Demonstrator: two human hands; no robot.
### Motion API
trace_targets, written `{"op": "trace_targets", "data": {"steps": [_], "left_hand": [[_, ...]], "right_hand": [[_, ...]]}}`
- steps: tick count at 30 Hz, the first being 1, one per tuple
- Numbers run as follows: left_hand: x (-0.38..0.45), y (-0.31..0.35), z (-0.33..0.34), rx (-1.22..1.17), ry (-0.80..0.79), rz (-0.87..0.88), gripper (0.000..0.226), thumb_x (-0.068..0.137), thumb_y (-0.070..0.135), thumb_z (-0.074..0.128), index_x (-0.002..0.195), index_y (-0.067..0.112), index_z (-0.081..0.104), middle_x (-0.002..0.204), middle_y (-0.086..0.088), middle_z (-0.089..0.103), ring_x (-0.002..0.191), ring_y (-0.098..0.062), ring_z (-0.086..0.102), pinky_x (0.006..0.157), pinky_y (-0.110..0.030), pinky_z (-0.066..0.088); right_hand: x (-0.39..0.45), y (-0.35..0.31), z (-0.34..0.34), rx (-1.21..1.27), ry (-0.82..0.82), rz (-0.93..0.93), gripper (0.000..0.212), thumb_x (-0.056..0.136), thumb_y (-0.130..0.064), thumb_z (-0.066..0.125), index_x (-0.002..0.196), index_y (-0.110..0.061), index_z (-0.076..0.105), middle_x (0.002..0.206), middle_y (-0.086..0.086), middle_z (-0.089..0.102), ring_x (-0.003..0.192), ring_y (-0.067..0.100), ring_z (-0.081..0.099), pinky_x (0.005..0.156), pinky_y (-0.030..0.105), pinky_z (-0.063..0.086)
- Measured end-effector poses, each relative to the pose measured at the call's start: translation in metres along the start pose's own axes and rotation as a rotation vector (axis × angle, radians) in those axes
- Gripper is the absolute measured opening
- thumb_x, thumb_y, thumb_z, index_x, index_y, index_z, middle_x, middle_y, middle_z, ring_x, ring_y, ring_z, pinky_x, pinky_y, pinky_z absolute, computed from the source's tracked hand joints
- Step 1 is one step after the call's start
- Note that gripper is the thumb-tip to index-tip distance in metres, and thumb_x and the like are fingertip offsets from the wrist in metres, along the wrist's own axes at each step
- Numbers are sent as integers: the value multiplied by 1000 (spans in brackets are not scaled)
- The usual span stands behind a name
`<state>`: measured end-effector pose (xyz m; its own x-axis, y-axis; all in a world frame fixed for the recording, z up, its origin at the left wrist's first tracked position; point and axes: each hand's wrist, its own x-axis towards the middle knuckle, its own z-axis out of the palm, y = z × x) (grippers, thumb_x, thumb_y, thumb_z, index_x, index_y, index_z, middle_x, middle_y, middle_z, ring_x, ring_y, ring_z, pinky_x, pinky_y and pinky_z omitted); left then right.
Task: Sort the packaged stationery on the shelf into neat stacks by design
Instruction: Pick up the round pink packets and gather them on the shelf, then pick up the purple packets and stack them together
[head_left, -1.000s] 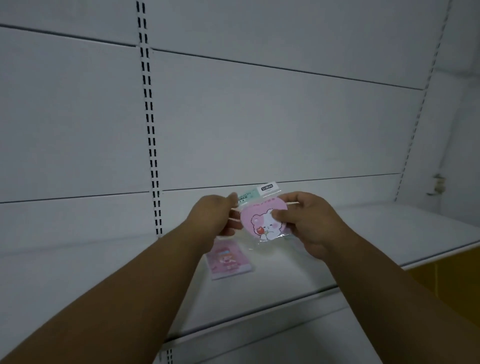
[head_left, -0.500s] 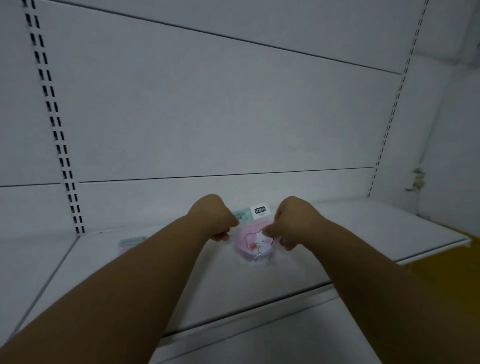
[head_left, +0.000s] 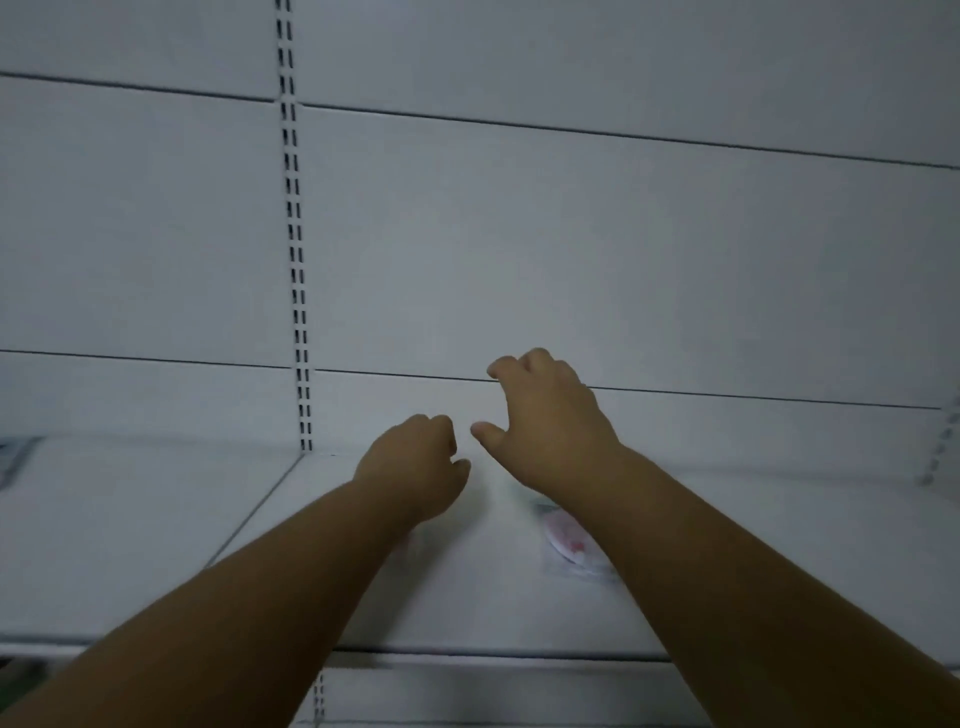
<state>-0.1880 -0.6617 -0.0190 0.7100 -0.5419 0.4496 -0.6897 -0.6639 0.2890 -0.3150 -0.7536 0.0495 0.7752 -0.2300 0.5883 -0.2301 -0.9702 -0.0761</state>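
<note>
A pale packet (head_left: 569, 545) with a pink-and-red design lies on the white shelf (head_left: 493, 597).

Shelf (head_left: 727, 597) spans the lower half, back panel (head_left: 571, 249) behind it. Packet (head_left: 569, 545) lies on the shelf at 5 o'clock of center, partly under the right forearm. Left hand (head_left: 415, 467) just left of right hand (head_left: 545, 415), both above the shelf. Slotted upright (head_left: 296, 260) at 10 o'clock.
</note>
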Motion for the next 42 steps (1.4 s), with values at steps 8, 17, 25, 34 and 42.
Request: {"op": "trace_targets", "data": {"steps": [8, 17, 25, 34, 42], "left_hand": [[-85, -171, -109, 119, 164, -194, 24, 85, 44, 60, 98, 23, 59, 88, 4, 58, 76, -13, 56, 71, -30, 52], [-178, -370, -211, 212, 167, -255, 20, 83, 42, 57, 93, 25, 58, 94, 0, 64, 82, -18, 58, 73, -32, 50], [-178, -485, -253, 204, 145, -291, 22, 84, 41, 55, 96, 23, 57, 98, -1, 65, 89, -22, 60, 74, -31, 48], [-130, -602, -264, 390, 206, -406, 28, 84, 39, 54, 103, 19, 58, 104, -6, 62, 95, -26, 57, 77, -34, 48], [-99, -674, -269, 396, -143, -671, 67, 62, 58, 61, 116, 20, 49, 113, -5, 59, 104, -27, 54, 81, -38, 40]], "right_hand": [[26, -177, 28, 117, -43, -209, 53, 84, -49, 59, 127, -21, 46, 121, 8, 49, 106, 26, 49, 87, 40, 45], [36, -397, 67, 182, -87, -215, 56, 84, -50, 57, 130, -19, 46, 125, 10, 48, 112, 30, 47, 88, 43, 43], [79, -509, 84, 170, -91, -221, 57, 83, -51, 59, 127, -19, 47, 123, 12, 49, 110, 31, 48, 88, 43, 44], [150, -589, 145, 196, -143, -275, 57, 83, -54, 57, 127, -19, 48, 124, 11, 49, 110, 32, 50, 88, 43, 46], [173, -631, 185, 176, -195, -180, 56, 82, -56, 57, 126, -21, 49, 121, 8, 50, 109, 30, 51, 86, 42, 46]]}}
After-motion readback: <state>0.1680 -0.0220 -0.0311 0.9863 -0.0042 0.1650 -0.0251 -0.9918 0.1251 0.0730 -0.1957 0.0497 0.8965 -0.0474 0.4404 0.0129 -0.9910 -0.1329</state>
